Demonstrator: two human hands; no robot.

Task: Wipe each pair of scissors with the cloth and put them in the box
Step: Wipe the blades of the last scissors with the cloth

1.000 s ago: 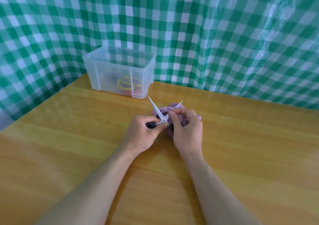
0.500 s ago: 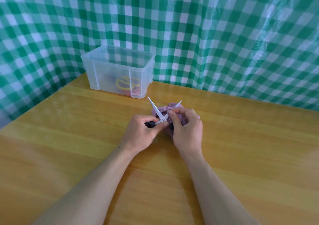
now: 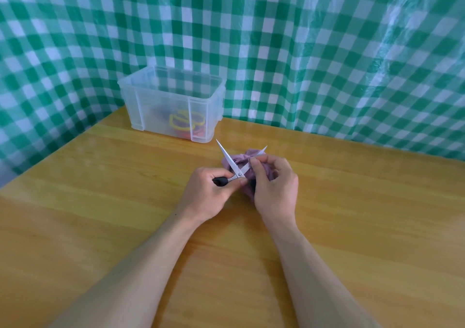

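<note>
1. We are gripping the black-handled scissors with silver blades [image 3: 227, 157] in our left hand [image 3: 207, 195]. Its fingers are curling round the black handle, and the thumb is pressing near the pivot.
2. The blades are standing apart in a V, tips pointing away from us, just above the yellow wooden table [image 3: 352, 214].
3. Our right hand [image 3: 275, 191] is holding the crumpled purple cloth [image 3: 241, 159]. Its thumb and fingers are pinching the fabric around the right-hand blade, whose tip is poking out beyond the cloth.
4. The clear plastic box [image 3: 161, 101] is sitting near, beyond the scissors, at the table's far left corner.
5. Inside it we are seeing yellow-handled scissors [image 3: 180, 123] and something red [image 3: 198, 133] that is too blurred to tell.
6. A green-and-white checked sheet [image 3: 302, 50] is hanging behind the table.
</note>
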